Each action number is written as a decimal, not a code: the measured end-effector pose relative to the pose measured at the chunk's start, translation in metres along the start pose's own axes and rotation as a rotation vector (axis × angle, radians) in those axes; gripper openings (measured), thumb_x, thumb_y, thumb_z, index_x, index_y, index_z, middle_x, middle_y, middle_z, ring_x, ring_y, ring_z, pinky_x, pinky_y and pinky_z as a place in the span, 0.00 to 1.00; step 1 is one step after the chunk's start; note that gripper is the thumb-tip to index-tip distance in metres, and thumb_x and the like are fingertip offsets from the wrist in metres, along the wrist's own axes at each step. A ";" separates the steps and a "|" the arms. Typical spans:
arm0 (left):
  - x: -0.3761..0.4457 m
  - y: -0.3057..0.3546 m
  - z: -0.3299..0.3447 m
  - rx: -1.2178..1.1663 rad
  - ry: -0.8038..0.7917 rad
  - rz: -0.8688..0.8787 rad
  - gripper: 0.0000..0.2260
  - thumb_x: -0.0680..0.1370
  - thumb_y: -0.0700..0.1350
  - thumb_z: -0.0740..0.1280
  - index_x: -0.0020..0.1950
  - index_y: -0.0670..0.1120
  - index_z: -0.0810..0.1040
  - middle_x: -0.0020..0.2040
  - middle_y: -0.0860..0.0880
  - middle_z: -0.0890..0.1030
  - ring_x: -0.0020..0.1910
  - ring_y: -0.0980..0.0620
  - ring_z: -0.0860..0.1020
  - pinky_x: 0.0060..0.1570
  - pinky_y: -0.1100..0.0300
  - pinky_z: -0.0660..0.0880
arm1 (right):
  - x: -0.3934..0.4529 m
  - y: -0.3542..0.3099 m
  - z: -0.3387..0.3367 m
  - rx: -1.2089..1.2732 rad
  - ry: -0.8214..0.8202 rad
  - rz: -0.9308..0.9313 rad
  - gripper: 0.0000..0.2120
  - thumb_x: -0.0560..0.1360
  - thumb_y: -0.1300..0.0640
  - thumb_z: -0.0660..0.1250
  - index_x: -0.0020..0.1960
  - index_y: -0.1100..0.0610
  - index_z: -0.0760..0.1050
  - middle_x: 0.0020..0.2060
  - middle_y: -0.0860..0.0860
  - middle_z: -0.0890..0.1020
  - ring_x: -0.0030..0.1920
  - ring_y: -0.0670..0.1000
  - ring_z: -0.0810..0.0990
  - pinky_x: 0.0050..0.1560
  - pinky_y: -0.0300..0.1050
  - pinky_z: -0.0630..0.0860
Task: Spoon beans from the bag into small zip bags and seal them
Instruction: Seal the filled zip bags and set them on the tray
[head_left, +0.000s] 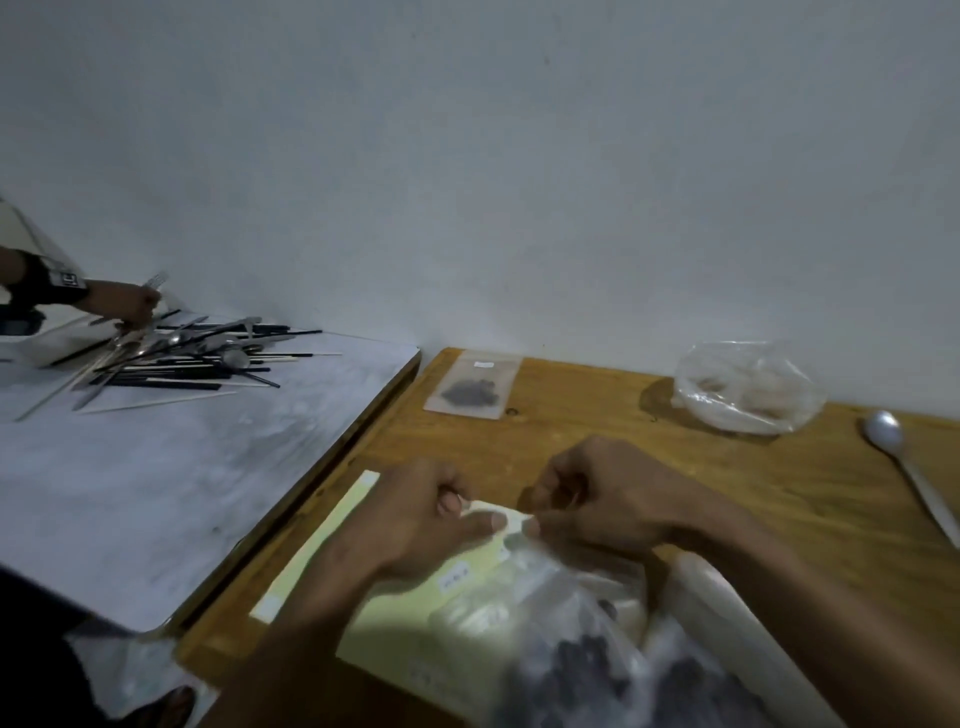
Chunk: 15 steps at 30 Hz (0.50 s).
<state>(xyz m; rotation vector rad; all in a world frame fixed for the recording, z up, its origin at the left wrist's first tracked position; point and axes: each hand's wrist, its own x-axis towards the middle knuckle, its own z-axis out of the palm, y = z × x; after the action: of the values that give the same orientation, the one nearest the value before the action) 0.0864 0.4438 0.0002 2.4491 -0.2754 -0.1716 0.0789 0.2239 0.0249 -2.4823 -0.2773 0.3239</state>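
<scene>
Thin, limp, slippery small clear plastic zip bag (498, 519) above the pale yellow paper sheet (322, 551), pinched at its top strip by left hand (431, 512) and right hand (597, 499); likely best held there.

Wooden table (597, 415): left hand (415, 514) and right hand (597, 499) pinch a small zip bag (498, 517); filled zip bag (472, 383), spoon (909, 467), bean bag (582, 670) nearby.

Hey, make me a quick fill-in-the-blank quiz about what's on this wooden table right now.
1. Both hands, left and right, pinch the top of a small ____.
2. The spoon lies on the table's ____ side.
3. The filled zip bag near the wall holds ____ beans.

Missing words: zip bag; right; dark
</scene>
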 end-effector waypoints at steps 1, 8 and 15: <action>-0.012 0.004 0.006 0.025 -0.038 -0.009 0.17 0.68 0.62 0.78 0.47 0.51 0.83 0.38 0.56 0.79 0.36 0.62 0.75 0.35 0.68 0.71 | -0.011 0.001 0.003 -0.016 -0.037 0.015 0.15 0.67 0.42 0.78 0.48 0.49 0.84 0.44 0.44 0.86 0.42 0.41 0.83 0.45 0.38 0.81; -0.039 0.010 0.026 0.058 -0.064 0.028 0.11 0.72 0.57 0.76 0.44 0.51 0.81 0.39 0.55 0.80 0.37 0.64 0.75 0.34 0.71 0.68 | -0.026 0.016 0.029 0.039 0.087 -0.038 0.13 0.70 0.47 0.78 0.51 0.50 0.83 0.40 0.44 0.84 0.39 0.40 0.80 0.40 0.32 0.75; -0.026 0.023 -0.001 -0.339 0.170 0.056 0.07 0.72 0.49 0.78 0.42 0.47 0.83 0.41 0.46 0.84 0.38 0.48 0.81 0.40 0.53 0.77 | -0.017 0.002 0.019 0.698 0.131 -0.114 0.10 0.78 0.59 0.70 0.39 0.60 0.80 0.28 0.45 0.79 0.28 0.42 0.74 0.30 0.33 0.70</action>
<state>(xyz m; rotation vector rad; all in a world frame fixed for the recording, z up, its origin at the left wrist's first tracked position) 0.0575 0.4333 0.0171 2.1022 -0.2192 0.0146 0.0577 0.2282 0.0113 -1.7822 -0.2046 0.1683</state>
